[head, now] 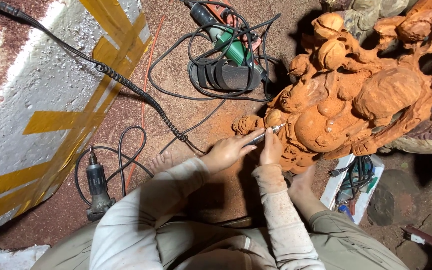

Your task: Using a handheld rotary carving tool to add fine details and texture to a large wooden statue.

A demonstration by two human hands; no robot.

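Both hands, left hand [226, 152] and right hand [271, 150], grip a rotary tool [265, 134] against the carving [336, 100].

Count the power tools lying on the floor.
2: a grey tool at lower left by the white block, a green tool at top among cables. Others may be hidden.

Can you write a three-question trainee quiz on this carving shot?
1. True or false: both hands grip the rotary handpiece.
2. The handpiece tip touches: A) the orange wood carving B) the green power tool C) the white box.
3. What lies on the dusty floor beside the left sleeve?

Key: 1 true, left hand and right hand. 2 A. 3 a grey corded tool.
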